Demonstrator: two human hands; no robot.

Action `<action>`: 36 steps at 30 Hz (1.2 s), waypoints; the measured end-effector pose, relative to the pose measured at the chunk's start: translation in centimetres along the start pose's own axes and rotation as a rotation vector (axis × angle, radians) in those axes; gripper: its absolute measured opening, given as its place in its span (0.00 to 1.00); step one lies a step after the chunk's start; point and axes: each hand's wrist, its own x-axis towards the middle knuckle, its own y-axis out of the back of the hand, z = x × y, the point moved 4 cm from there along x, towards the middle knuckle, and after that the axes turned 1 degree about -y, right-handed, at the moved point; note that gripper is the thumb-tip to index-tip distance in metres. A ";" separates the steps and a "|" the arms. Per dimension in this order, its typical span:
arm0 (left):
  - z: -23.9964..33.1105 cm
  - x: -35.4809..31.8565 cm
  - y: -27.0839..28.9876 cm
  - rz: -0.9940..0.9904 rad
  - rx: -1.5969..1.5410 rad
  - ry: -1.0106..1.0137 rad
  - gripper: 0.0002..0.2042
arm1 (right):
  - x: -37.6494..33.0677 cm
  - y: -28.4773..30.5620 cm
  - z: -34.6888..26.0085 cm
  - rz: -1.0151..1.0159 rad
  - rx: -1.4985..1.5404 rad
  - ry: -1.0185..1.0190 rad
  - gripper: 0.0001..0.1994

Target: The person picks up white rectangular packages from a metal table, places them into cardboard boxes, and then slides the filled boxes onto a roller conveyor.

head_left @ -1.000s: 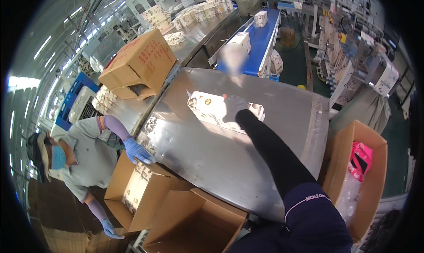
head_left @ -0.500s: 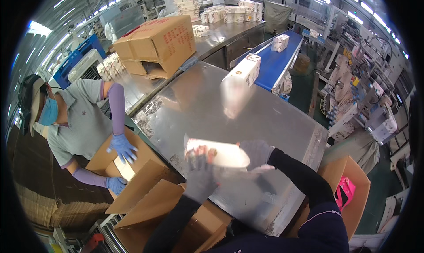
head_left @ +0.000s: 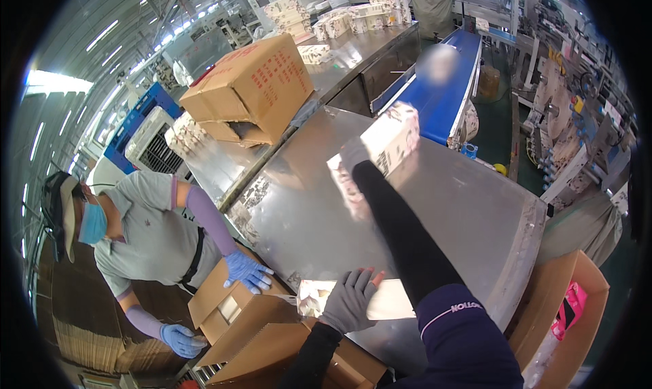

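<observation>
My left hand (head_left: 350, 299), in a grey glove with bare fingertips, is closed over a long white pack (head_left: 394, 302) near the table's front edge. The pack has a printed left end and a plain side. Farther off, my right hand (head_left: 354, 153), also gloved, touches a white pack with a dark pattern (head_left: 395, 136) near the belt end. Blur and the angle hide its fingers. A reflection or second printed pack, too blurred to tell, lies just below that hand. An open carton (head_left: 261, 354) stands below my left forearm.
A co-worker's blue-gloved hands (head_left: 248, 272) rest on another carton (head_left: 214, 290) at left. A blue conveyor belt (head_left: 448, 93) carries a blurred pack. A large carton (head_left: 248, 90) sits on the steel counter; another carton (head_left: 587, 314) at right holds a pink item (head_left: 570, 309).
My right hand has left the pack held in both hands and reached forward to the packs by the belt. My left hand has lowered its pack toward the table front. The view has shifted.
</observation>
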 end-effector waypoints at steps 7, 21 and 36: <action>0.6 0.1 -1.1 -0.037 0.001 0.057 0.48 | -10.9 -0.3 -0.7 0.156 0.371 -0.095 0.44; 8.5 -16.4 14.1 0.525 0.187 0.220 0.30 | -31.9 -16.5 15.3 -0.037 1.958 -0.409 0.29; 11.7 -36.3 -7.7 -0.029 -0.247 0.848 0.30 | -41.5 4.5 -11.5 -0.347 2.496 0.261 0.20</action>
